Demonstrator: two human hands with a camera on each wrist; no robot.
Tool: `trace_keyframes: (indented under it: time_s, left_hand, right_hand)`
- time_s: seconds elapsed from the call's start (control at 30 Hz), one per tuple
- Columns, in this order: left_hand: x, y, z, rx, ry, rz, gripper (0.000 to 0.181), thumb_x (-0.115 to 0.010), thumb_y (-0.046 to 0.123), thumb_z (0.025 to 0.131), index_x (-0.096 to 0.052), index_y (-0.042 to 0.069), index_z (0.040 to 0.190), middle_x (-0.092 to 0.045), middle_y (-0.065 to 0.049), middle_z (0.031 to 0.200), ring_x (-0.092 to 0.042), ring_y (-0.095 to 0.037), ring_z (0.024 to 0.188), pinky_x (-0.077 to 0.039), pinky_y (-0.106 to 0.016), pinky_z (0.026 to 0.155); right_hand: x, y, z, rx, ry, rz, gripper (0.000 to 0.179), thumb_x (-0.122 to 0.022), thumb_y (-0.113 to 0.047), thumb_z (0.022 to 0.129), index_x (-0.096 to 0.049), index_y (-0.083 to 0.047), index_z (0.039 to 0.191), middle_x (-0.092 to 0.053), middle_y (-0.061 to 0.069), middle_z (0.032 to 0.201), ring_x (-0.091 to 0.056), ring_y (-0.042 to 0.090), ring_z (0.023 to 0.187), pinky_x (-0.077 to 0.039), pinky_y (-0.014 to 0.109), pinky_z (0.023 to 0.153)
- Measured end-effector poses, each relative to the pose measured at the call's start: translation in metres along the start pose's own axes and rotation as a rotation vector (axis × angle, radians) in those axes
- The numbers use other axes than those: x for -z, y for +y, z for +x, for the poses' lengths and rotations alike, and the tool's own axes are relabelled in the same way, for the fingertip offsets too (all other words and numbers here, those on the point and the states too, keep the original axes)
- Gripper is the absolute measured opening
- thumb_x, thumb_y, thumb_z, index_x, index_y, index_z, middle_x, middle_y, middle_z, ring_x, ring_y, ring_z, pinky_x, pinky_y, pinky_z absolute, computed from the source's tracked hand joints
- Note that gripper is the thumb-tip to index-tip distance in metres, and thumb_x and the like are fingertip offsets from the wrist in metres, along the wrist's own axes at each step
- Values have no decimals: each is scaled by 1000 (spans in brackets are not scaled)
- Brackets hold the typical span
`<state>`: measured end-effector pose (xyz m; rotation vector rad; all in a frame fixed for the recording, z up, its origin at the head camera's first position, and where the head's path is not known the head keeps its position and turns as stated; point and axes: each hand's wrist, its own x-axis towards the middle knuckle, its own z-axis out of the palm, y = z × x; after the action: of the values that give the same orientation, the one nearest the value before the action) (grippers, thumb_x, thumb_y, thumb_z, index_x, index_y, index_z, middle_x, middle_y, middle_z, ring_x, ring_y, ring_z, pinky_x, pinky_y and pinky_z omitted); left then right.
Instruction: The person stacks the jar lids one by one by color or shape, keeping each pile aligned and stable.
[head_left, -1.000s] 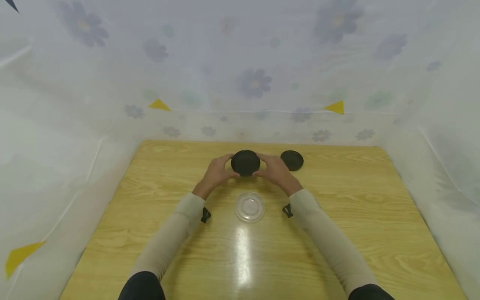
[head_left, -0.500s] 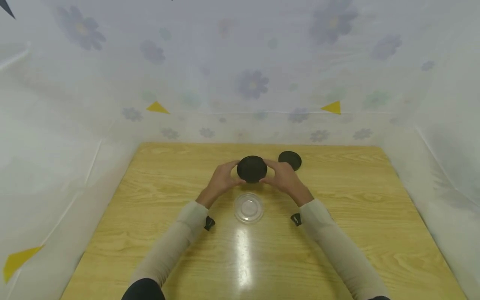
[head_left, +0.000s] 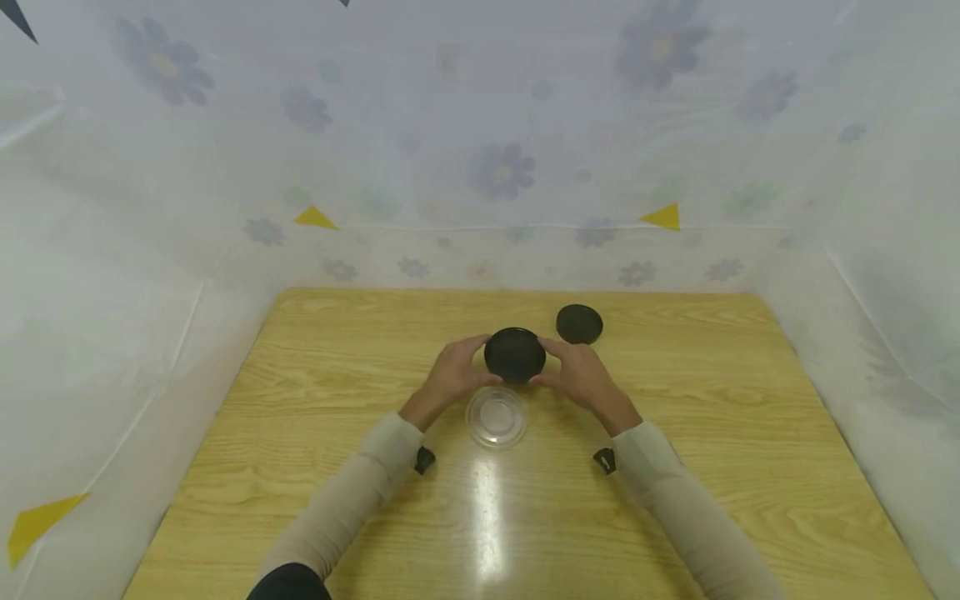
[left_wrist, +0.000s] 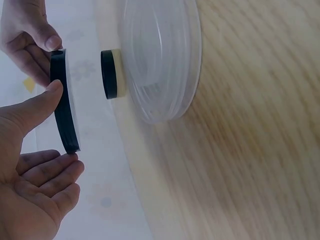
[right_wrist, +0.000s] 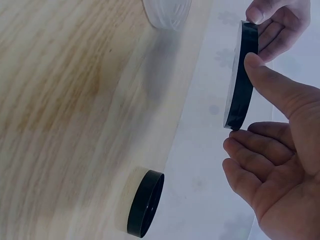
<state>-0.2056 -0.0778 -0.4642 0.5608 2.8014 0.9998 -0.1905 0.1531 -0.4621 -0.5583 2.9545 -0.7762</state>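
Note:
A round black lid [head_left: 514, 356] is held up off the table between both hands, just behind a clear round plastic container [head_left: 497, 418]. My left hand [head_left: 459, 371] grips its left edge, the thumb on the near side and fingers at the far side. On the opposite edge my right hand [head_left: 581, 372] pinches it the same way. The left wrist view shows the held lid [left_wrist: 64, 102] edge-on, dark rim and pale underside, above the level of the container [left_wrist: 160, 60]. Behind the right hand, a second black lid [head_left: 579, 323] lies on the table, its raised rim visible in the right wrist view.
The wood-grain table [head_left: 712, 467] is enclosed by a pale floral sheet [head_left: 420, 125] at the back and sides. Yellow triangles [head_left: 662, 217] mark the sheet. Small black devices [head_left: 424, 460] sit at the wrists.
Both hands have brought the black lid toward the person and slightly right, so it now stands close behind the clear container. The second lid and the container stay put.

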Motion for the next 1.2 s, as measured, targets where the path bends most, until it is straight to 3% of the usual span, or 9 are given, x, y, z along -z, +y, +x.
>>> trace_keyframes:
  time_s: [0.27,0.57,0.83,1.2]
  left_hand:
    - [-10,1,-5,-58,0,26,72,-83,26,72,-52,7,134,-56,-9,136,-53,-27,126,-43,-40,108]
    - [-19,6,-9,-74,-29,13,71,-82,27,72,-52,10,134,-57,-7,136,-54,-25,125,-44,-39,107]
    - [-25,10,-12,-163,-17,35,69,-83,28,72,-55,7,131,-61,-9,131,-58,-26,120,-47,-39,104]
    - [-32,21,-15,-136,-50,60,71,-81,31,73,-53,5,133,-58,-10,134,-56,-26,122,-44,-38,106]
  right_hand:
    - [-1,3,-11,17,29,23,72,-79,-32,76,-51,-4,136,-57,15,133,-58,35,118,-48,49,99]
    - [-5,8,-28,9,34,7,73,-78,-34,76,-49,-7,137,-58,14,132,-59,35,116,-50,49,96]
    - [-3,13,-41,24,57,4,74,-80,-33,75,-50,-6,137,-58,15,132,-60,35,114,-50,50,95]
    - [-1,20,-54,29,50,4,77,-81,-30,73,-48,1,136,-56,20,133,-59,38,114,-52,50,93]
